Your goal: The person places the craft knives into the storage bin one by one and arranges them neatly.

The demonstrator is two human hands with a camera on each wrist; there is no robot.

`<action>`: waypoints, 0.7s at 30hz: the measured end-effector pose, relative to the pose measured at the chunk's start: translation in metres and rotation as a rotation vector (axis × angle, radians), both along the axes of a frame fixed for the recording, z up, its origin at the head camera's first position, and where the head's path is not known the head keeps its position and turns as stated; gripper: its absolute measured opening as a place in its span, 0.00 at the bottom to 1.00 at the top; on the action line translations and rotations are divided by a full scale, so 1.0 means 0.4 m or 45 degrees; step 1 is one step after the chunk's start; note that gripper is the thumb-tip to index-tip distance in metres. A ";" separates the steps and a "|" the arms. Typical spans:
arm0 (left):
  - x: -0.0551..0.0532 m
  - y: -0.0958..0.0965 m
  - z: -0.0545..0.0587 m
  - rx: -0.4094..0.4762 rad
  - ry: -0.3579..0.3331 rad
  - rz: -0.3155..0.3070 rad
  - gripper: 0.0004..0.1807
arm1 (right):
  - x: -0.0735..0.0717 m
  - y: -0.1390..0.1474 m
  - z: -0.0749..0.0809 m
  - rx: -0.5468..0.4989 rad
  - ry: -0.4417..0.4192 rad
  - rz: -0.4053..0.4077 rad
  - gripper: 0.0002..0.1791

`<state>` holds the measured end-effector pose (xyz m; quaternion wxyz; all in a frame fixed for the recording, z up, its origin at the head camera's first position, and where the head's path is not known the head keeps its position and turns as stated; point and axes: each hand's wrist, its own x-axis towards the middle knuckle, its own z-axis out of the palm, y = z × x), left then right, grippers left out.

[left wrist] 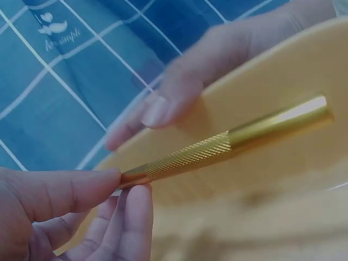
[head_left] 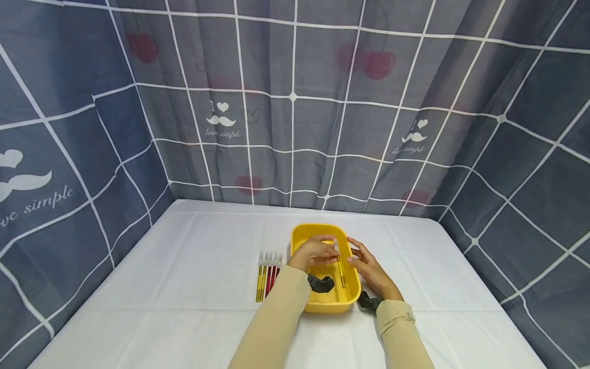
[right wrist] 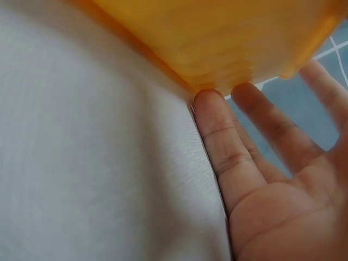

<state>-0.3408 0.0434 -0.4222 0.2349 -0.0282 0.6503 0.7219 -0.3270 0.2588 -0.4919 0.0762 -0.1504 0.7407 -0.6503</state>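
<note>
A gold craft knife with a knurled metal handle is pinched between the thumb and fingers of my left hand, over the yellow plastic tray. In the left wrist view the handle points away to the upper right; its gripped end is hidden by the fingertips. The right hand rests along the tray's right side. Its fingers are extended, and the fingertips touch the tray's outer wall in the right wrist view.
Left of the tray, several capped craft knives lie side by side on the white tablecloth, gold ones left of red ones. A grey checked curtain surrounds the table at the back and sides.
</note>
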 end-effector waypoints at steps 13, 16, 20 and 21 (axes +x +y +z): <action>-0.007 0.033 -0.039 -0.073 -0.052 0.015 0.29 | 0.000 -0.002 -0.004 0.015 0.002 -0.006 0.40; -0.004 0.038 -0.041 -0.132 -0.033 -0.011 0.29 | -0.001 -0.001 -0.005 0.019 0.002 -0.007 0.40; 0.003 0.044 -0.041 -0.190 0.002 -0.023 0.29 | 0.000 -0.001 -0.004 0.012 0.011 0.002 0.40; 0.006 0.045 -0.040 -0.209 0.016 -0.026 0.29 | 0.000 -0.001 -0.004 0.011 0.015 0.004 0.40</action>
